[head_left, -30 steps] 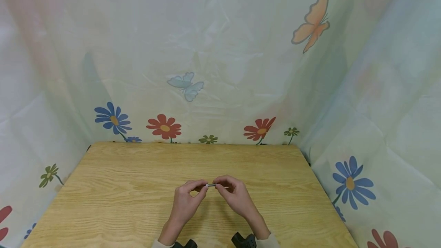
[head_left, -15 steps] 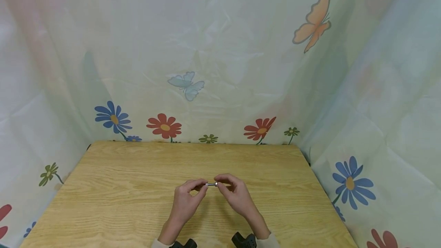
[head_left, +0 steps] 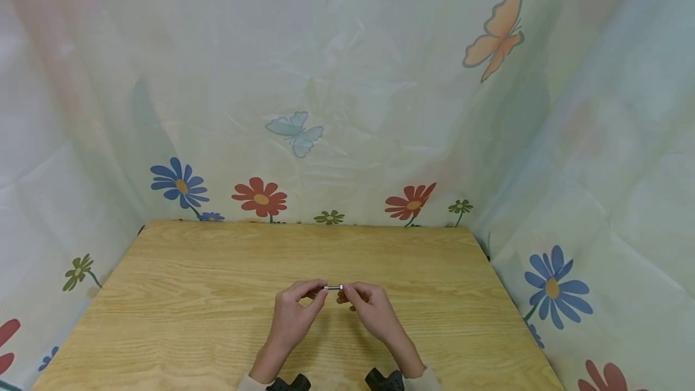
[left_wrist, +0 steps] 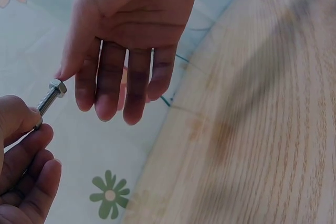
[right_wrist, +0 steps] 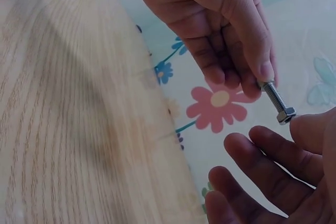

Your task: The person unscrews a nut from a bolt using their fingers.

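A small metal bolt [head_left: 333, 287] lies level between the two hands, above the table. Its threaded shank shows in both wrist views. The left hand [head_left: 293, 314] pinches one end between thumb and fingertips, which hide that end. A hexagonal piece [left_wrist: 58, 87] sits at the other end; whether it is a nut or the bolt's head I cannot tell. The right hand [head_left: 374, 308] has its thumb tip against or very near this hexagonal piece. Its other fingers [right_wrist: 268, 174] are spread loosely below, apart from the bolt.
Beneath the hands is a wood-grain table [head_left: 217, 270]. A pale curtain [head_left: 347, 77] printed with flowers and butterflies surrounds its back and sides. Dark devices [head_left: 385, 379] are worn at both wrists.
The right fingers have come off the bolt's hexagonal end and dropped lower, while the thumb has moved forward beside it. The left hand keeps its pinch, almost still.
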Motion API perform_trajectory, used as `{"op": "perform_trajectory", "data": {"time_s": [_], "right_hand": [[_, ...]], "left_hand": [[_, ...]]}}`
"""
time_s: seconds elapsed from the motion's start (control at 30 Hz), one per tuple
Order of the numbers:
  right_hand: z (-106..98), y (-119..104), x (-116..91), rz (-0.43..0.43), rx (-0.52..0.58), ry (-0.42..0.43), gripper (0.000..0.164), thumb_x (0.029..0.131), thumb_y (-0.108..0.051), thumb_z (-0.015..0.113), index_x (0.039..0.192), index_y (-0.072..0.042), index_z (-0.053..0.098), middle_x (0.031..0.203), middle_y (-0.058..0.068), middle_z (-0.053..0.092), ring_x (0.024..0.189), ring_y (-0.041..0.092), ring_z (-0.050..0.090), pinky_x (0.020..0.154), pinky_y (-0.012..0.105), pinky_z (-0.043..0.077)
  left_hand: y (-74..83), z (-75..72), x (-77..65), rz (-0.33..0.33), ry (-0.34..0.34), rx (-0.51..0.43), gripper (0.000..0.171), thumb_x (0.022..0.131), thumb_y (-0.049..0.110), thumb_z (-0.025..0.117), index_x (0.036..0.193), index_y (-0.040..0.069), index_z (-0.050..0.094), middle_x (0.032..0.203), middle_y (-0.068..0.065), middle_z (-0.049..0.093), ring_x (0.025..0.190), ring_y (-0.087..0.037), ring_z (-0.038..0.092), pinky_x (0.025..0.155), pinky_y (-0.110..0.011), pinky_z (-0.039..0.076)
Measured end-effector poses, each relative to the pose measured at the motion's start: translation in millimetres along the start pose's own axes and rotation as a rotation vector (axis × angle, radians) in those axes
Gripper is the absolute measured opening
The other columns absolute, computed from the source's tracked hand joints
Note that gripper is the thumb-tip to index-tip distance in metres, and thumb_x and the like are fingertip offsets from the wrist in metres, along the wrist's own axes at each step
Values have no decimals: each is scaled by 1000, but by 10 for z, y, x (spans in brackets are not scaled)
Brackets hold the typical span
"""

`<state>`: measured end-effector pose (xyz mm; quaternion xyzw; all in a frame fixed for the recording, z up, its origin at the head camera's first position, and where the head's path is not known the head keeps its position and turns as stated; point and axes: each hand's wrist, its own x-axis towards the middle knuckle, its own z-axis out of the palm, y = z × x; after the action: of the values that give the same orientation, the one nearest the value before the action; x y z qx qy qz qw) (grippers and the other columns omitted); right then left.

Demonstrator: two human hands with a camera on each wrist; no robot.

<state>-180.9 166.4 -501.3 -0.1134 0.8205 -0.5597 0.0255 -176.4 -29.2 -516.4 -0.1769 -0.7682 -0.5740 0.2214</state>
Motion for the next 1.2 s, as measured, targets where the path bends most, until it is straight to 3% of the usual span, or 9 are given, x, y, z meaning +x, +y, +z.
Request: {"op": "perform_trajectory", "data": {"time_s": [0.1,0.43,0.67,0.93,1.2], "right_hand": [[7,-8,1,2,26,-6,40,108,-35,54,106,0,75,101,11,77,96,23,73,81,40,60],[-6,-46,11,-17,10,1,30,107,-32,57,105,-9,76,93,8,76,91,24,70,81,42,60],[-5,-40,20,-47,-16,7,27,106,-30,59,101,-10,76,84,8,75,80,22,68,73,29,57],[3,-35,24,-26,5,18,26,105,-30,62,106,-9,76,88,6,77,85,19,70,79,40,60],[11,-36,30,-25,69,37,23,103,-29,64,104,-8,76,94,9,77,90,23,74,81,34,61]], "left_hand": [[2,2,6,3,-2,-7,16,90,6,79,102,17,80,96,3,78,81,-7,71,72,-34,63],[5,2,8,0,-17,-15,17,90,4,79,101,16,80,96,1,79,83,-8,71,72,-32,62],[-6,0,2,9,-13,-5,12,91,9,79,100,16,80,94,0,79,81,-6,71,71,-29,62],[-3,-6,-1,5,-18,2,15,90,6,79,101,16,80,96,5,78,82,-7,71,72,-28,62],[-6,-13,-1,4,-23,-8,15,90,6,79,102,17,80,97,5,78,82,-7,71,72,-34,63]]}}
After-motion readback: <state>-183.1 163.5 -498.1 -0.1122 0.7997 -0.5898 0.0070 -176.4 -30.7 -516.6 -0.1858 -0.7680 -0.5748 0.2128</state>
